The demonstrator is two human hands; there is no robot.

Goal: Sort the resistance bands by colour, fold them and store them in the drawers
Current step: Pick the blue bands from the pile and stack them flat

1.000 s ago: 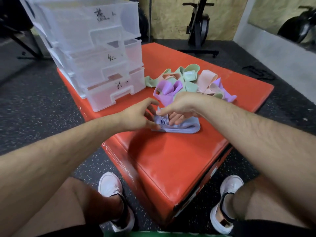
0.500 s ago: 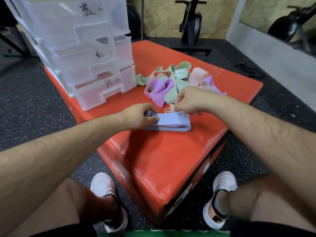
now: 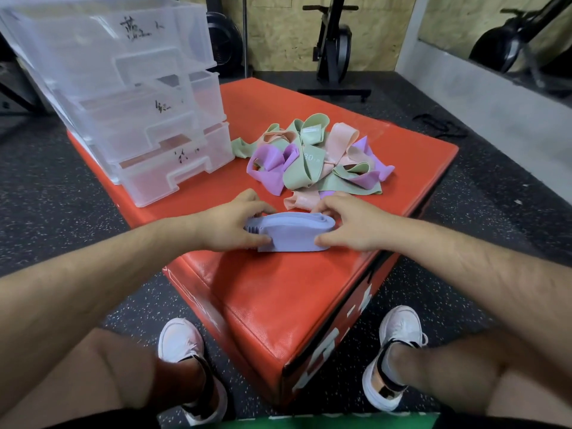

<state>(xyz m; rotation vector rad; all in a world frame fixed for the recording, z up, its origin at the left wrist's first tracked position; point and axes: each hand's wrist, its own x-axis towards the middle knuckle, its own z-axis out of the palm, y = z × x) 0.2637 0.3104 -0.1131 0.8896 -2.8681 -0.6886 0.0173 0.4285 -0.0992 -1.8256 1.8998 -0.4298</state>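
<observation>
A folded stack of lavender-blue bands (image 3: 292, 232) lies on the red padded box (image 3: 278, 298) near its front. My left hand (image 3: 230, 226) grips the stack's left end, thumb below and fingers over the top. My right hand (image 3: 346, 224) holds the right end the same way. Behind them sits a tangled pile of green, pink and purple bands (image 3: 312, 162). A clear three-drawer unit (image 3: 130, 97) stands at the box's back left, each drawer front marked with black writing; the lower two drawers are pulled partly out.
Black speckled rubber floor surrounds the box. My two white shoes (image 3: 182, 351) flank its front corner. Exercise machines (image 3: 334, 48) stand at the back wall, and a grey ledge (image 3: 495, 97) runs along the right.
My right hand came back from the pile and took hold of the folded stack's right end. My left hand kept its grip on the left end. The stack now bulges upward between both hands.
</observation>
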